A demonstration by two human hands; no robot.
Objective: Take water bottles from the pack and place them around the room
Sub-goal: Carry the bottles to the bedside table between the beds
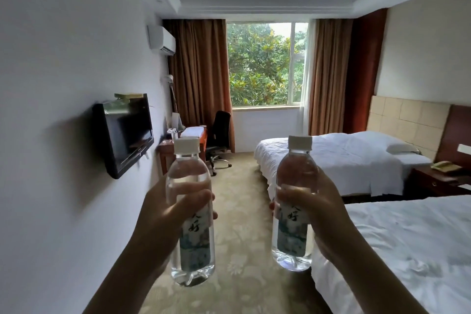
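I hold two clear, full water bottles upright in mid-air: my left hand (163, 216) wraps the left bottle (190, 211), my right hand (323, 211) the right bottle (295, 201). Both have white caps and blue-white labels, the print too blurred to read. Ahead: desk (168, 150), office chair (219, 135), wall television (125, 132); two white beds (344, 160) on my right.

Television (125, 132) on left wall, beds (331, 158) at right, desk (183, 144) and window (265, 64) beyond.
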